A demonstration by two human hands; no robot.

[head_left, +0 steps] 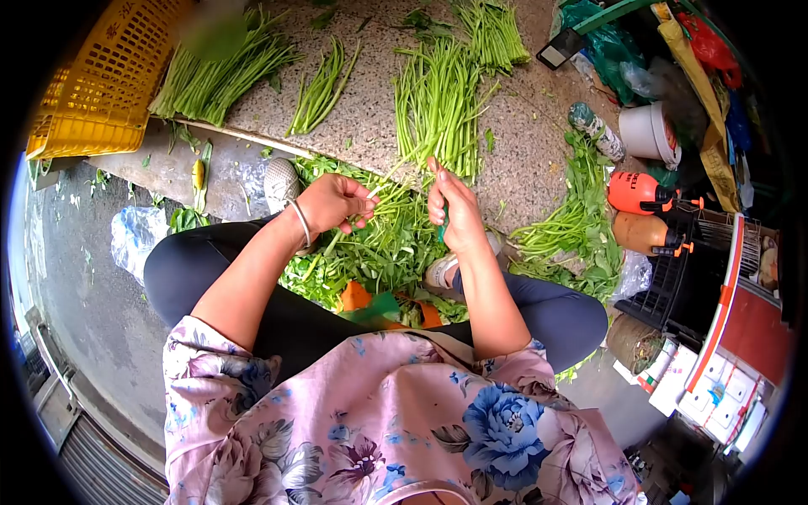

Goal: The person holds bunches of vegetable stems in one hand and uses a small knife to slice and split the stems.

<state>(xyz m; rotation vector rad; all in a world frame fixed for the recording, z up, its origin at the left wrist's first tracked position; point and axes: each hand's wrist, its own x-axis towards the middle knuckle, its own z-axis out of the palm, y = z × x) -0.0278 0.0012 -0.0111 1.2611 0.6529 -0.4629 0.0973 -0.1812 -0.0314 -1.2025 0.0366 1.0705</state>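
My left hand (337, 204), with a pale bangle at the wrist, is closed in a pinch on the pale end of a thin green vegetable stem (389, 175). Across from it, my right hand (457, 212) is curled round a slim green handle (442, 229); the rest of that tool is hidden or too small to make out. Just beyond my hands lies a bundle of trimmed green stems (438, 109) on the speckled stone slab (358, 147). Below them, between my legs, is a heap of loose leaves and stems (370, 244).
More stem bundles (223, 71) lie at the back left, beside a yellow plastic crate (105, 76). Loose greens (581, 210) spread on the right, near a white bucket (646, 135) and a red spray bottle (635, 192). A clear plastic bag (139, 244) sits left.
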